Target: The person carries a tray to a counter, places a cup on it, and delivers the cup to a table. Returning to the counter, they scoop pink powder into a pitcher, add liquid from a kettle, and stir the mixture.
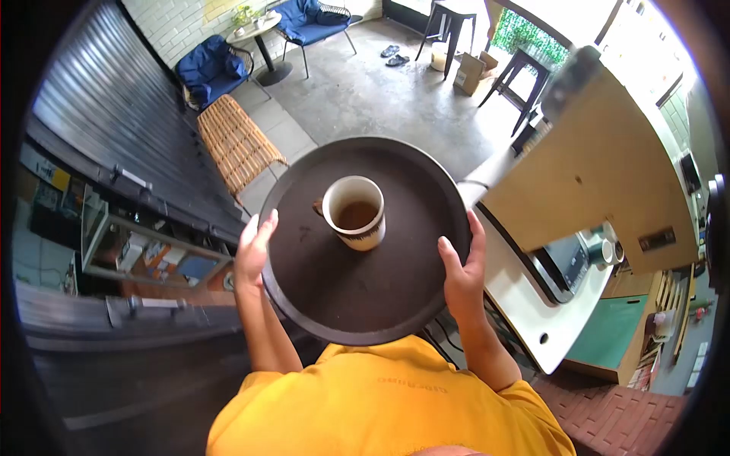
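Note:
A round dark brown tray (327,289) is held out level in front of my yellow shirt, between both hands. On it, a little above its middle, a white mug (363,237) with a dark printed band stands upright, partly filled with brown liquid. The mug's handle points left. My left hand (255,254) grips the tray's left rim, thumb up along the edge. Across from it, my right hand (465,270) grips the right rim, with the thumb over the top. The fingers under the tray are hidden.
To the right, a white counter (525,304) carries a dark flat device (566,266) and cups (604,251) beneath a wooden panel (593,167). At left stand a corrugated metal wall (114,91) and a woven bench (236,140). Ahead are stools (525,68), a cardboard box (471,74) and blue-cushioned chairs (217,72).

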`<control>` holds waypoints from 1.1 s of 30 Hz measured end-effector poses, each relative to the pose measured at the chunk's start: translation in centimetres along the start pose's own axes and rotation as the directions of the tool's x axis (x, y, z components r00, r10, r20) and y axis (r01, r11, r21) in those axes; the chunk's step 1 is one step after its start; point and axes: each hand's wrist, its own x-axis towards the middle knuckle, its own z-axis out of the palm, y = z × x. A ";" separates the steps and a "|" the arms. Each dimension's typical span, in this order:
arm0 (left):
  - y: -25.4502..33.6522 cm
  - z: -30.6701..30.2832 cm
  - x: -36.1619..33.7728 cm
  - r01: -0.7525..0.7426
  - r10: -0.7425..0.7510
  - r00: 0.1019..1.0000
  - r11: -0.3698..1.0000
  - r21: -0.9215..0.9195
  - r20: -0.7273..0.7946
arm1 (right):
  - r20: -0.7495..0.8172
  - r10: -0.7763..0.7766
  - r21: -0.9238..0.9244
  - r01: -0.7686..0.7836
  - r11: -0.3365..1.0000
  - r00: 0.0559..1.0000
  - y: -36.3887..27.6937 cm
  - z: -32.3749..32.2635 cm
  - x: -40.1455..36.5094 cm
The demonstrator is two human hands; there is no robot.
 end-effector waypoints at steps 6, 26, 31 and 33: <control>5.1 -3.3 10.6 -0.010 0.008 0.998 1.000 0.029 0.066 | -0.091 0.055 0.235 -0.032 0.971 0.994 0.9 9.2 6.4; 7.8 2.2 33.9 0.561 -0.413 0.792 0.784 -0.267 0.450 | -0.282 0.047 0.007 -0.047 0.999 0.958 5.2 15.7 28.8; 6.5 7.2 41.4 0.529 -0.439 0.810 0.833 -0.163 0.389 | -0.273 -0.010 -0.111 -0.022 0.994 0.962 6.5 14.4 37.3; 6.9 9.4 44.2 0.552 -0.472 0.806 0.817 -0.166 0.356 | -0.271 0.024 -0.082 -0.048 0.995 0.962 6.4 13.7 40.8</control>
